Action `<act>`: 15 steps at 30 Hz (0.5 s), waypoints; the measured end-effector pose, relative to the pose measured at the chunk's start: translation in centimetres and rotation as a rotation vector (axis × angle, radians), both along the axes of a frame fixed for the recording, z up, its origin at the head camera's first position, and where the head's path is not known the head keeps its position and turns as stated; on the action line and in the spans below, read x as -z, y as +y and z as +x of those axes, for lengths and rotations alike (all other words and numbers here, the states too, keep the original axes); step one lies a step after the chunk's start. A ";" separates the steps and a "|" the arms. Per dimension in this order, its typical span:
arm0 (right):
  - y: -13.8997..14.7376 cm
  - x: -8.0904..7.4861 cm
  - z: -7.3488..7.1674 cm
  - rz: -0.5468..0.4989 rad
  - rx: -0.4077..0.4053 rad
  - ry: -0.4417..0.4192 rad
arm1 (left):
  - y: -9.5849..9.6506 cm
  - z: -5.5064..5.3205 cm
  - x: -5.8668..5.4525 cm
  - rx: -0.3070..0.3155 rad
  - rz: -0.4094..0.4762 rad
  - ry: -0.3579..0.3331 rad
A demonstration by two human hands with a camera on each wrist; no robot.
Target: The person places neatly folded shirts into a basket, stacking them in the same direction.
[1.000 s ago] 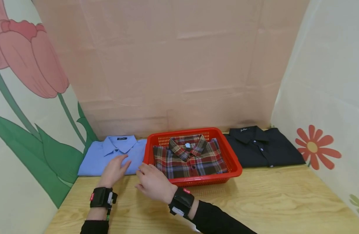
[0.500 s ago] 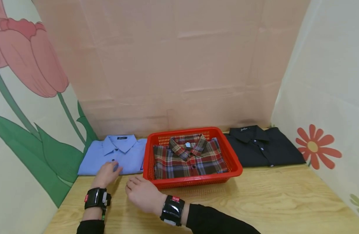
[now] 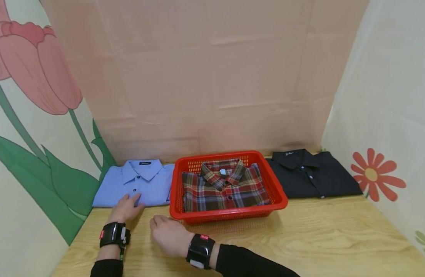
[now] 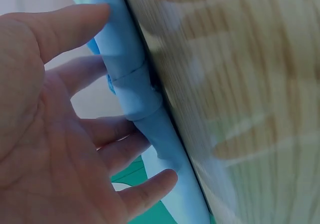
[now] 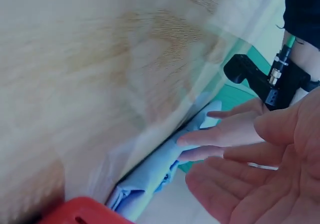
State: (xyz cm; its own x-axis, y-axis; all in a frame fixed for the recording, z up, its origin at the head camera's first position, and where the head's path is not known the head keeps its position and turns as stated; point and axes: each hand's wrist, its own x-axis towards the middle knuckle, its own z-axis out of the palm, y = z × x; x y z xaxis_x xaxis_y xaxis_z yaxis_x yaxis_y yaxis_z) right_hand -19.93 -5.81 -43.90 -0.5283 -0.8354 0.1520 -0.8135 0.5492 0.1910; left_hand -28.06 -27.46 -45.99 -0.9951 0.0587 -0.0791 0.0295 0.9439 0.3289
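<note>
I see the left hand spread at the front edge of the blue shirt.
Touching or not, I cannot tell. The right hand, fingers loosely together, is near the red basket; the blue shirt lies on the table, left of this basket.

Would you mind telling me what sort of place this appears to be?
Most likely a staged corner, perhaps set up for handling clothes: flower-printed side panels and a plain pinkish backdrop close it in, and a red basket sits beside a folded blue shirt.
</note>
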 end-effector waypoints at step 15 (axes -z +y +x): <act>-1.5 1.5 -1.1 -0.117 0.191 -0.153 | 0.0 0.2 -0.8 -0.019 -0.044 -0.038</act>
